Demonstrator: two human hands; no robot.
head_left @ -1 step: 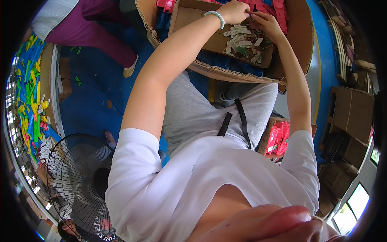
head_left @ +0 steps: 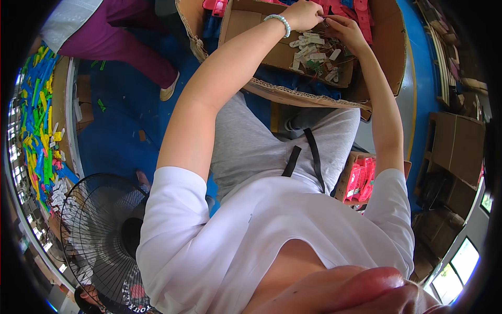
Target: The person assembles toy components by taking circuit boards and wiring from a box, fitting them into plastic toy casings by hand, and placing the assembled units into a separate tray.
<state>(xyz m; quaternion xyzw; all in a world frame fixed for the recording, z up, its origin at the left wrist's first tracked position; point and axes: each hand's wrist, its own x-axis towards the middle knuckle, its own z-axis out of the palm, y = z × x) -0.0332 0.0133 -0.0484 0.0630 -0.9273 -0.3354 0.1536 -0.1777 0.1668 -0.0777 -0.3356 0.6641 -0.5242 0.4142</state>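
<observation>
Both hands meet above a shallow cardboard tray at the top of the view. My left hand, with a beaded bracelet at its wrist, has its fingers bent and pinched together. Close beside it, my right hand is closed too, thumb and fingertips pressed together. Whatever they pinch is too small and hidden to name. Under the hands lies a pile of small white plastic pieces with thin wires and bits of green board. Pink plastic parts lie just beyond my right hand.
The tray rests inside a big, worn cardboard box. By my right leg is a carton of pink parts. A black fan stands at lower left; colourful plastic strips cover a table behind. A person in purple trousers stands at upper left.
</observation>
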